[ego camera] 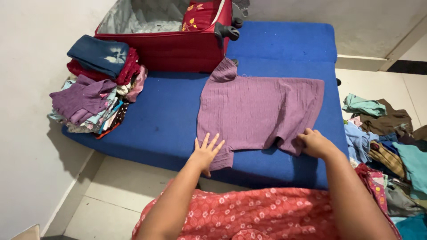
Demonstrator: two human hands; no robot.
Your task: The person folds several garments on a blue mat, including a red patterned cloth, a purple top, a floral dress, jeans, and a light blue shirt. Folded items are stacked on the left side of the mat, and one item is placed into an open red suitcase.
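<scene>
On blue mattress [169, 120]: purple top [260, 111] spread flat. Left hand [206, 152] open, fingers splayed, pressing near sleeve. Right hand [315, 143] curled, pinching hem edge. Red suitcase [178, 44] behind.

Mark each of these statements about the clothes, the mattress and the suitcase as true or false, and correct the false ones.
1. The left hand lies flat with spread fingers on the purple top. True.
2. The purple top is spread on a green mattress. False: the mattress is blue.
3. The right hand pinches the top's near edge. True.
4. The red suitcase is zipped shut. False: it stands open, showing its grey lining.
5. The stack of folded clothes sits at the mattress's left end, by the wall. True.
6. The loose clothes lie inside the suitcase. False: they are heaped on the floor to the right.
</scene>
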